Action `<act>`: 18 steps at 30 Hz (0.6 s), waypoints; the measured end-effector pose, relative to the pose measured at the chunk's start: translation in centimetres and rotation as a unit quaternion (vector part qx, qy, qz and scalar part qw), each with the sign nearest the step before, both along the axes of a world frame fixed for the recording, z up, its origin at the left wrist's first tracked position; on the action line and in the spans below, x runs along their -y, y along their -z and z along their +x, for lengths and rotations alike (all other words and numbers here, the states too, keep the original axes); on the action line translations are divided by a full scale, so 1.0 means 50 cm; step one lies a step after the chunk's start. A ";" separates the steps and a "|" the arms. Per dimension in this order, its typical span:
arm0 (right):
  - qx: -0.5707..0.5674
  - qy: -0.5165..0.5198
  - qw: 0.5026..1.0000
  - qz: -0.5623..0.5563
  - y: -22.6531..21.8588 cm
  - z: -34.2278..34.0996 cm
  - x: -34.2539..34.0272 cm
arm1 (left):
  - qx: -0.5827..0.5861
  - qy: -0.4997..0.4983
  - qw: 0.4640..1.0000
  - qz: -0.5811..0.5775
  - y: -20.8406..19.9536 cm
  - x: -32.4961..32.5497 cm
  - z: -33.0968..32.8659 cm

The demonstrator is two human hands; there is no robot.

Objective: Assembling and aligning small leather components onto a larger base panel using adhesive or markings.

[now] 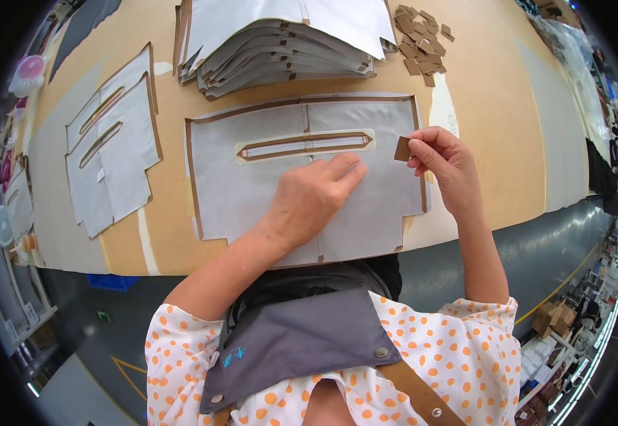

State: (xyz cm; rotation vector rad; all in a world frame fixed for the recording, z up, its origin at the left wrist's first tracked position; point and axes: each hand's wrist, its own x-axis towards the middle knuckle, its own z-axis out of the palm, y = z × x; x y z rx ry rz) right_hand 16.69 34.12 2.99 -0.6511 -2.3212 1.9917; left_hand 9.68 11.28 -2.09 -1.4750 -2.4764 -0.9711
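A grey fabric panel (252,202) with brown edging lies on the table in front of me. A long slot opening (307,146), framed in brown with pale material around it, crosses its upper half. My left hand (310,195) rests on the panel just below the slot, two fingers stretched out and apart; its thumb is hidden. Over the panel's right edge, my right hand (445,165) pinches a small brown square piece (402,149) between thumb and fingers.
Beyond the panel stands a thick stack of similar grey panels (287,60). To its right lies a loose heap of small brown squares (420,41). More slotted grey panels (113,153) overlap on the left. The tan table's (493,170) near edge runs close to my body.
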 end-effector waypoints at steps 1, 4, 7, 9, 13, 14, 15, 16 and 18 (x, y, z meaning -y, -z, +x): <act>0.017 0.006 1.000 -0.008 0.002 -0.011 -0.002 | -0.030 0.008 0.999 -0.019 0.002 -0.002 -0.004; 0.043 -0.021 0.999 -0.026 0.005 -0.035 -0.008 | -0.064 0.016 0.997 -0.040 0.011 -0.005 -0.007; 0.065 -0.054 0.996 -0.008 0.012 -0.061 -0.010 | -0.071 0.010 0.997 -0.037 0.019 -0.007 -0.007; 0.088 -0.071 0.994 0.002 0.019 -0.073 -0.012 | -0.070 0.004 0.997 -0.030 0.023 -0.007 -0.008; 0.139 -0.099 0.985 0.005 0.022 -0.095 -0.002 | -0.065 0.001 0.998 -0.024 0.028 -0.008 -0.010; 0.142 -0.100 0.985 0.006 0.023 -0.099 -0.002 | -0.067 0.000 0.998 -0.020 0.029 -0.007 -0.010; 0.149 -0.101 0.984 0.014 0.024 -0.102 -0.001 | -0.064 -0.002 0.998 -0.019 0.029 -0.006 -0.010; 0.155 -0.103 0.982 0.021 0.025 -0.104 0.000 | -0.065 0.000 0.998 -0.017 0.029 -0.006 -0.010; 0.156 -0.103 0.982 0.021 0.029 -0.106 -0.002 | -0.064 -0.001 0.998 -0.016 0.030 -0.004 -0.010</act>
